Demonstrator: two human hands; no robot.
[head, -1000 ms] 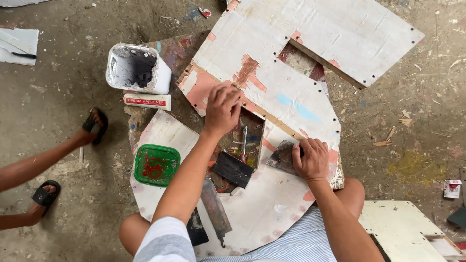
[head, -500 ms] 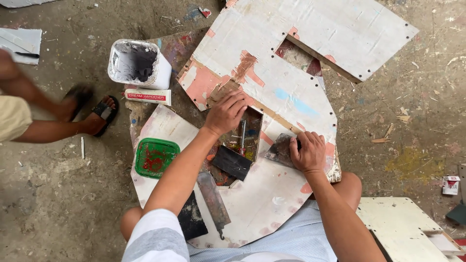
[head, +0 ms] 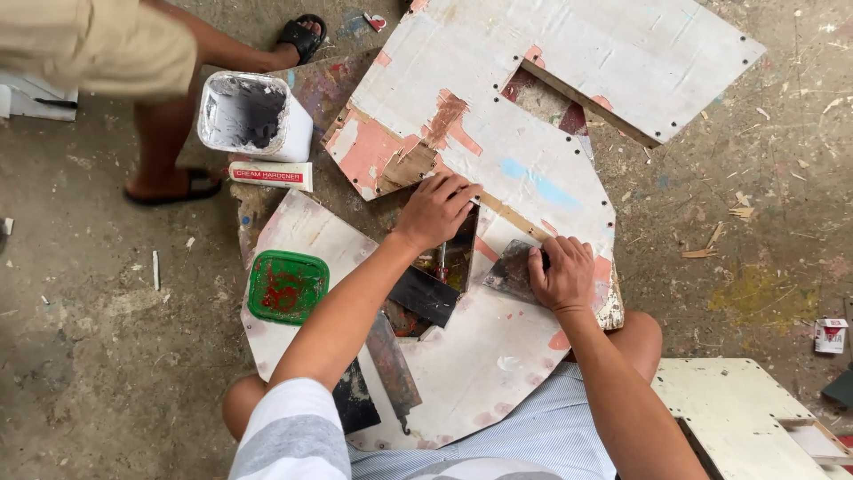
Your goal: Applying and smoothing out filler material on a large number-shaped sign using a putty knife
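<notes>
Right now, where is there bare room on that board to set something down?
Free: the white board below the right hand toward the knees, and the strip between the green lid and the left hand. Crowded: around the dark scrapers and the cutout between both hands.

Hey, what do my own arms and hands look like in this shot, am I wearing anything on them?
Both arms are bare from the upper arm down. The left arm comes out of a short sleeve with broad grey and white stripes. The left hand and right hand are bare: no gloves, and no watch, ring or wristband shows. The right arm's sleeve is out of view.
</notes>
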